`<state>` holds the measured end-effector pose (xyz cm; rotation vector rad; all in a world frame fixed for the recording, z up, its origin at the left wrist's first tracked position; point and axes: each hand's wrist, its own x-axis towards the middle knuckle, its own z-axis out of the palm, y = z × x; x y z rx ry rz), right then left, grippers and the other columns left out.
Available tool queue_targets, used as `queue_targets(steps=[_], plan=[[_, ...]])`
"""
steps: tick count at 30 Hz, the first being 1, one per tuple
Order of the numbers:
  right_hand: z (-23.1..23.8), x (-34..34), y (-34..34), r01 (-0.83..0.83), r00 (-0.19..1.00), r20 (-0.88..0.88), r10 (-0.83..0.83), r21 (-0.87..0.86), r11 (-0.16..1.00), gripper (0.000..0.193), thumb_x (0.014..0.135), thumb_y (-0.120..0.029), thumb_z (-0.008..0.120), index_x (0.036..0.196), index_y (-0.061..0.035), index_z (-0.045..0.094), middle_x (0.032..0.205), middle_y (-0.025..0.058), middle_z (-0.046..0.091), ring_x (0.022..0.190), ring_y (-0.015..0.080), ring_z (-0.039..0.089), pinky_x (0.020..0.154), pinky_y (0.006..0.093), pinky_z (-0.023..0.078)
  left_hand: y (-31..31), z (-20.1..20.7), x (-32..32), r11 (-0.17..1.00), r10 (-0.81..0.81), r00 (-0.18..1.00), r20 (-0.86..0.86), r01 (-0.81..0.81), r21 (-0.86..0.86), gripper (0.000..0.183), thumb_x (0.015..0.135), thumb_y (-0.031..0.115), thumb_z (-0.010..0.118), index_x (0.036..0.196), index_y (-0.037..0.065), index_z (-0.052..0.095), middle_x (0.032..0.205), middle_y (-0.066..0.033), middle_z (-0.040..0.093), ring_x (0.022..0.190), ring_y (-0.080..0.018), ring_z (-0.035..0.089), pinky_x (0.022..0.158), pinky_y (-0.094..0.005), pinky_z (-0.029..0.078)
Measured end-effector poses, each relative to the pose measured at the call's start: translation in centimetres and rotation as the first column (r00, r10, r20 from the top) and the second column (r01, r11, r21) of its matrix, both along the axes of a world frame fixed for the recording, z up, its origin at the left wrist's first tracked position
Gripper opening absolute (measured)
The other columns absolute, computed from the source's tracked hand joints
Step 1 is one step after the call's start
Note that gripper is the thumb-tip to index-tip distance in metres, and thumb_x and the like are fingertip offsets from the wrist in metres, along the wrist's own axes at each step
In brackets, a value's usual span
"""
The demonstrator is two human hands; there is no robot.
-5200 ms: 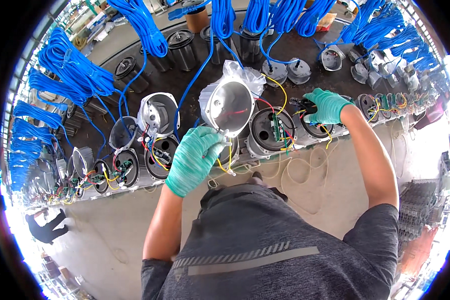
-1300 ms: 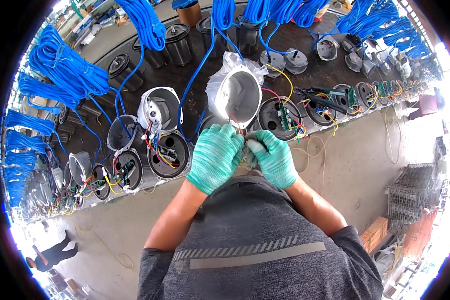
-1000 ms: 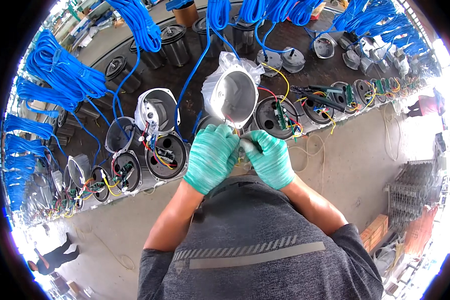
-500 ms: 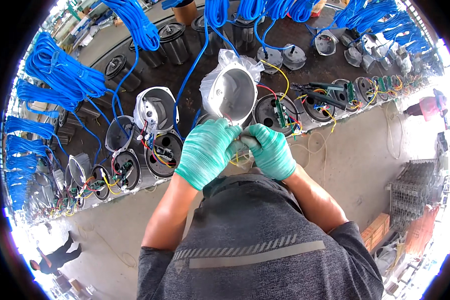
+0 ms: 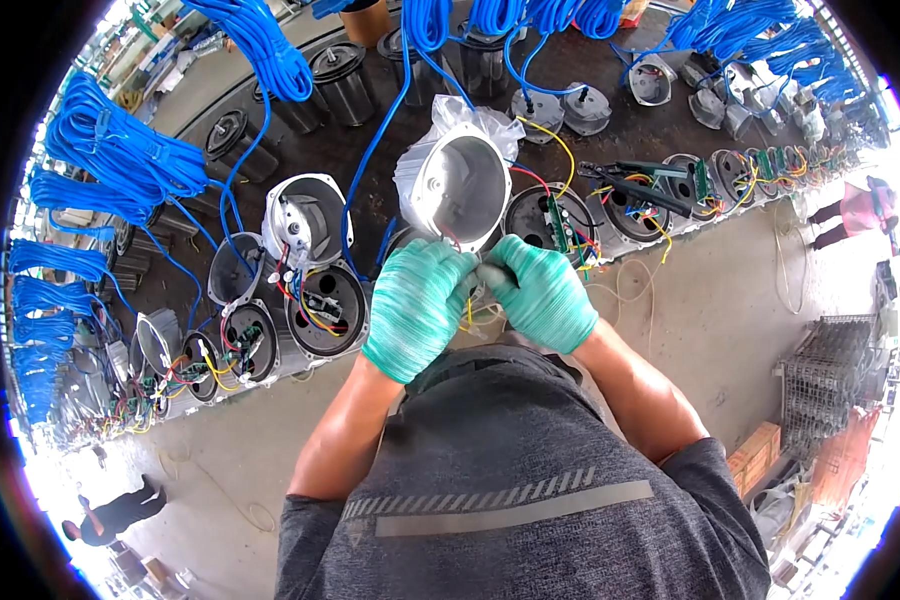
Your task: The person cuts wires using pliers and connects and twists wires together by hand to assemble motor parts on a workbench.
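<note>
Both my hands wear green knit gloves and meet at the lower rim of an open metal housing partly wrapped in clear plastic. My left hand is closed, its fingertips pinched where a thin red wire comes down from the housing. My right hand pinches with thumb and forefinger close to the left fingertips; what it holds is hidden. Below the fingers hangs a yellow wire. Right of the housing, a round black base holds a green circuit board with red and yellow leads.
Pliers with black handles lie across another base on the right. Left stand a second housing and a wired base. Coiled blue cables and black cylinders line the bench. Other people are on the floor beyond.
My right hand has shifted slightly down, and its fingertips have turned a little at the pinch. My left hand stays at the housing's rim.
</note>
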<state>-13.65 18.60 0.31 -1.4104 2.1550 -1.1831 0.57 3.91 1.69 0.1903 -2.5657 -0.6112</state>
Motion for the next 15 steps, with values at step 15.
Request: queue_targets(steps=[15], plan=[[-0.3,-2.4,0.8,-0.287,0.878,-0.426,0.217,-0.108,0.952,0.035,0.094,-0.008,0.074,0.128,-0.0057,0.069,0.108,0.0174,0.073,0.081,0.0348,0.073,0.068,0.0416,0.058,-0.4,-0.3,0.3,0.998,0.024,1.0,0.002,-0.024,0.059,0.026,0.08,0.005,0.083,0.105,0.004,0.08,0.098,-0.0126,0.073,0.093,-0.0357,0.067,0.085,-0.0454,0.055]])
